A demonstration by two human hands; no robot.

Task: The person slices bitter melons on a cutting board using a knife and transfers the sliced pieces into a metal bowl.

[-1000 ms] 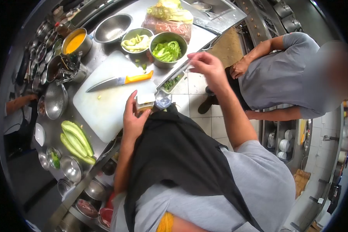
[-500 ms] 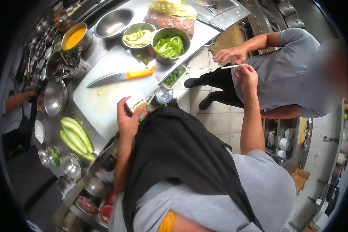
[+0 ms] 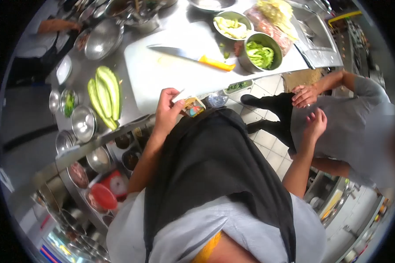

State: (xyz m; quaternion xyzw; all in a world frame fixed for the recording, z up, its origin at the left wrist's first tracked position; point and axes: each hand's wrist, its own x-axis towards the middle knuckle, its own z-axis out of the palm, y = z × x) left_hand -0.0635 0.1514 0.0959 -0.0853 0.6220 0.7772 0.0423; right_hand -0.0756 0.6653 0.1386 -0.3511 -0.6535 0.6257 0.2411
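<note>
My left hand [image 3: 166, 113] grips a small cigarette pack [image 3: 194, 106] with a white lid and a printed picture, just off the front edge of the worktop. My right hand [image 3: 315, 125] is out to the right, fingers apart, with nothing visible in it. Close to it is a co-worker's hand [image 3: 305, 95], its fingers bent; I cannot make out whether it holds anything. On the worktop near my left hand lies a white cutting board [image 3: 147, 83], and across it a knife [image 3: 215, 62] with a yellow-orange handle.
Halved green gourds [image 3: 104, 96] lie left of the board. Bowls of pale slices [image 3: 232, 27] and green slices [image 3: 260, 55] stand at its far right. Metal bowls [image 3: 103, 39] line the left side. The co-worker [image 3: 344, 116] stands on the tiled floor to my right.
The white cigarette between my right fingers has gone from sight, and those fingers have spread. The co-worker's hand has drawn back and curled. My view has turned, shifting the worktop rightward and up.
</note>
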